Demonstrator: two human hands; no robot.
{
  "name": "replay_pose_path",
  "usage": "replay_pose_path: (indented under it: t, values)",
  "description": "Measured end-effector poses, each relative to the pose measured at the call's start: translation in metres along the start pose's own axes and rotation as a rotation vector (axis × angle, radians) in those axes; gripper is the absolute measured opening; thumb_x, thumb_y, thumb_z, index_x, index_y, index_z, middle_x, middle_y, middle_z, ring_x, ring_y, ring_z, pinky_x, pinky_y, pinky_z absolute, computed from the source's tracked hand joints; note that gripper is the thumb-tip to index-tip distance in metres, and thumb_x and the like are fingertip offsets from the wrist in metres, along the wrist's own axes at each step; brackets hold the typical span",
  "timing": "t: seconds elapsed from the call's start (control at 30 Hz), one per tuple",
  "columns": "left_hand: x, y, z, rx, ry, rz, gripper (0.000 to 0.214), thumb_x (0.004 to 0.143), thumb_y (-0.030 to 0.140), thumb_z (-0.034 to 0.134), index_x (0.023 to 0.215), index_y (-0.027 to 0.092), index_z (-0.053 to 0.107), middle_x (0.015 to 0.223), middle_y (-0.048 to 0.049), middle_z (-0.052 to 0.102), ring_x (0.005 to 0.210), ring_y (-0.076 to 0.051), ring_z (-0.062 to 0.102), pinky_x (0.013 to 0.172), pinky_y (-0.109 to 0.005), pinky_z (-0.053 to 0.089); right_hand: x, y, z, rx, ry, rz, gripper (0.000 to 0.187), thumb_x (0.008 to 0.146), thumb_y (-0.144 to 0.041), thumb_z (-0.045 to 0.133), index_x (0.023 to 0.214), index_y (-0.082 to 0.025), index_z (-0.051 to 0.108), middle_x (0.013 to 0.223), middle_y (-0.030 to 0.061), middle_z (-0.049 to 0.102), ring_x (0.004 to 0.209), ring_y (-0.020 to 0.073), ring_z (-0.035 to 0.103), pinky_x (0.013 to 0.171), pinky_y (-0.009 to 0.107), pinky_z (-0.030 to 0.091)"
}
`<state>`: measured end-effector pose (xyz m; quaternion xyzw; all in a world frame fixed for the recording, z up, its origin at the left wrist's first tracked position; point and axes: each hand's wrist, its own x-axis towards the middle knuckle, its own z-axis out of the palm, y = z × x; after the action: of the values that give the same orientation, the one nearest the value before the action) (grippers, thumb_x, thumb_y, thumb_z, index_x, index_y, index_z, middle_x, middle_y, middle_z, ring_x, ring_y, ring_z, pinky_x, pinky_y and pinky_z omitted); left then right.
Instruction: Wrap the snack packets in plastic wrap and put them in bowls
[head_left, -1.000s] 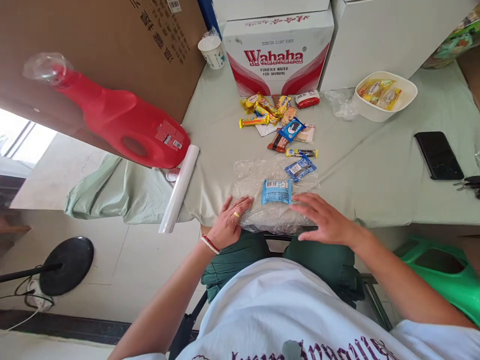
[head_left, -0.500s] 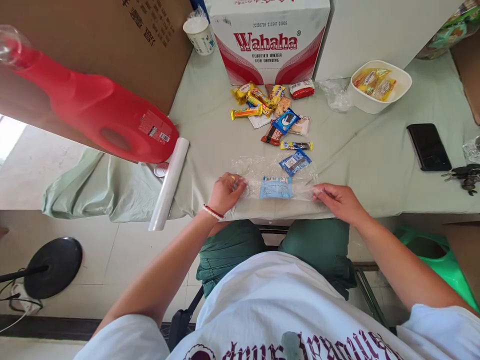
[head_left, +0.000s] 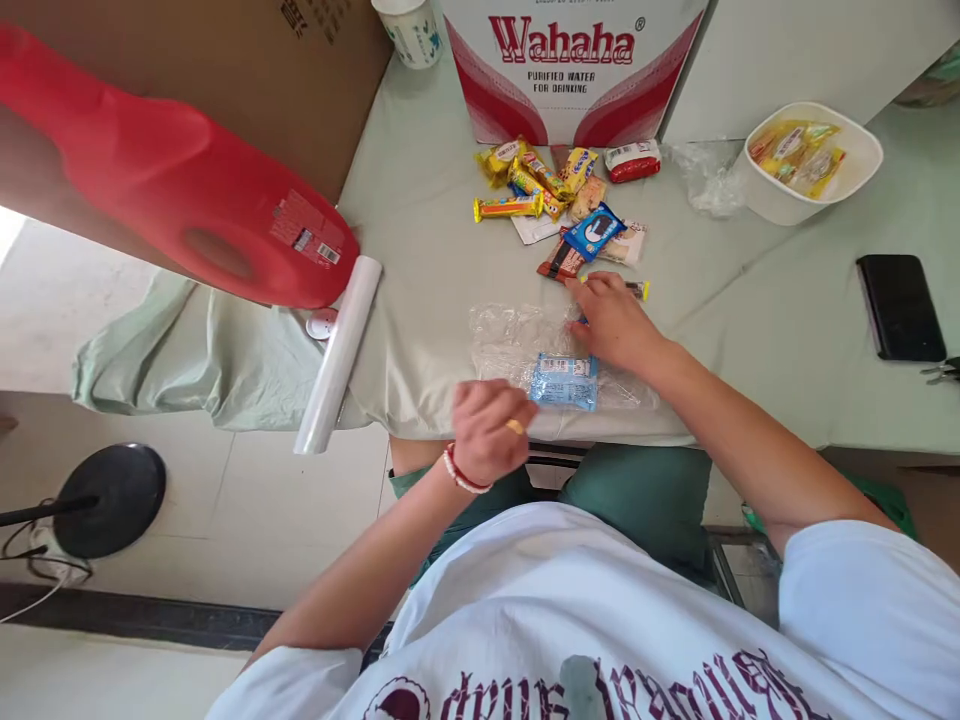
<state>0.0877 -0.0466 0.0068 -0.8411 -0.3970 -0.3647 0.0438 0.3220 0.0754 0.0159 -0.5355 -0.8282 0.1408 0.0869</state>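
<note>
A light blue snack packet (head_left: 564,382) lies on a sheet of clear plastic wrap (head_left: 502,330) near the table's front edge. My right hand (head_left: 619,320) reaches over the wrap with its fingers curled round a dark blue snack packet (head_left: 583,320), which is almost wholly covered by the hand. Just beyond those fingers is a yellow-ended snack bar (head_left: 639,290), partly hidden. My left hand (head_left: 491,430) is raised in front of the table edge, slightly blurred, its fingers curled in and nothing visible in them.
Behind the wrap lies a pile of wrapped snacks (head_left: 544,185), before a Wahaha carton (head_left: 574,110). A white bowl (head_left: 780,205) of yellow packets and a black phone (head_left: 900,305) are on the right. On the left are a plastic film roll (head_left: 337,360) and a large red bottle (head_left: 217,215).
Both hands have let go of the wrap's sides. My right hand has moved left and forward onto the dark blue packet; my left has drawn back toward my body and curled. The view has shifted slightly.
</note>
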Motion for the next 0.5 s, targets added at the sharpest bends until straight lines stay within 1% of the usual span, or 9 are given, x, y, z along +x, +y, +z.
replay_pose_path:
  t: [0.03, 0.07, 0.13, 0.2, 0.27, 0.33, 0.37, 0.43, 0.5]
  values:
    - [0.003, 0.007, 0.004, -0.023, -0.110, 0.053, 0.029, 0.092, 0.016, 0.050, 0.106, 0.026, 0.073, 0.102, -0.0036, 0.078, 0.096, -0.022, 0.065, 0.085, -0.042, 0.040, 0.009, -0.003, 0.003, -0.025, -0.034, 0.021, 0.067, 0.090, -0.027, 0.067, 0.152, -0.006, 0.053, 0.138, 0.0226, 0.063, 0.137, 0.0408, 0.045, 0.111, 0.053, 0.042]
    - [0.007, 0.011, 0.009, -0.023, -0.219, 0.052, 0.035, 0.094, 0.016, 0.049, 0.117, 0.026, 0.073, 0.114, -0.0047, 0.079, 0.100, -0.023, 0.065, 0.083, -0.041, 0.039, 0.016, -0.005, 0.004, -0.045, -0.076, 0.050, 0.064, 0.089, -0.026, 0.070, 0.148, -0.006, 0.056, 0.132, 0.0224, 0.067, 0.135, 0.0404, 0.048, 0.109, 0.051, 0.043]
    - [0.015, 0.015, 0.021, 0.013, -0.388, -0.041, 0.042, 0.098, 0.017, 0.046, 0.133, 0.024, 0.068, 0.132, -0.0067, 0.075, 0.102, -0.024, 0.064, 0.081, -0.042, 0.039, 0.023, -0.006, 0.000, -0.032, -0.180, 0.112, 0.047, 0.089, -0.024, 0.069, 0.134, -0.009, 0.069, 0.112, 0.0178, 0.074, 0.122, 0.0365, 0.058, 0.100, 0.043, 0.047]
    - [0.021, 0.015, 0.030, 0.049, -0.480, -0.131, 0.044, 0.102, 0.019, 0.045, 0.140, 0.024, 0.065, 0.140, -0.0074, 0.071, 0.101, -0.024, 0.064, 0.080, -0.042, 0.039, 0.020, -0.007, -0.012, 0.059, -0.252, 0.132, 0.031, 0.094, -0.025, 0.063, 0.119, -0.013, 0.078, 0.097, 0.0116, 0.077, 0.105, 0.0296, 0.067, 0.090, 0.036, 0.049]
    - [0.024, 0.015, 0.035, 0.064, -0.514, -0.168, 0.042, 0.104, 0.021, 0.044, 0.141, 0.024, 0.064, 0.142, -0.0082, 0.070, 0.100, -0.024, 0.065, 0.080, -0.042, 0.040, 0.005, -0.011, -0.025, 0.156, -0.252, 0.062, 0.030, 0.098, -0.026, 0.058, 0.116, -0.016, 0.080, 0.095, 0.0079, 0.078, 0.094, 0.0242, 0.069, 0.085, 0.032, 0.048]
    - [0.024, 0.015, 0.039, 0.058, -0.524, -0.193, 0.039, 0.104, 0.022, 0.046, 0.136, 0.023, 0.067, 0.135, -0.0101, 0.073, 0.098, -0.025, 0.066, 0.079, -0.041, 0.041, -0.017, -0.018, -0.030, 0.177, -0.238, -0.095, 0.034, 0.100, -0.026, 0.055, 0.124, -0.018, 0.078, 0.099, 0.0072, 0.078, 0.093, 0.0234, 0.069, 0.085, 0.031, 0.047]
    - [0.022, 0.014, 0.040, 0.043, -0.525, -0.213, 0.036, 0.103, 0.021, 0.047, 0.130, 0.022, 0.070, 0.127, -0.0111, 0.076, 0.097, -0.025, 0.067, 0.079, -0.041, 0.042, -0.030, -0.022, -0.029, 0.160, -0.240, -0.182, 0.036, 0.101, -0.025, 0.053, 0.130, -0.020, 0.075, 0.101, 0.0077, 0.078, 0.094, 0.0236, 0.068, 0.086, 0.032, 0.046]
    - [0.017, 0.012, 0.041, -0.021, -0.517, -0.262, 0.029, 0.101, 0.018, 0.049, 0.112, 0.020, 0.076, 0.107, -0.0115, 0.079, 0.094, -0.025, 0.069, 0.079, -0.040, 0.045, -0.053, -0.028, -0.019, 0.108, -0.246, -0.321, 0.043, 0.102, -0.020, 0.051, 0.141, -0.021, 0.068, 0.107, 0.0098, 0.077, 0.095, 0.0238, 0.066, 0.087, 0.033, 0.046]
    - [0.008, 0.006, 0.040, -0.165, -0.478, -0.294, 0.027, 0.098, 0.015, 0.049, 0.096, 0.020, 0.076, 0.096, -0.0099, 0.078, 0.094, -0.023, 0.071, 0.083, -0.038, 0.049, -0.071, -0.029, -0.004, 0.068, -0.217, -0.379, 0.051, 0.103, -0.015, 0.047, 0.151, -0.023, 0.059, 0.111, 0.0109, 0.074, 0.095, 0.0232, 0.062, 0.087, 0.033, 0.046]
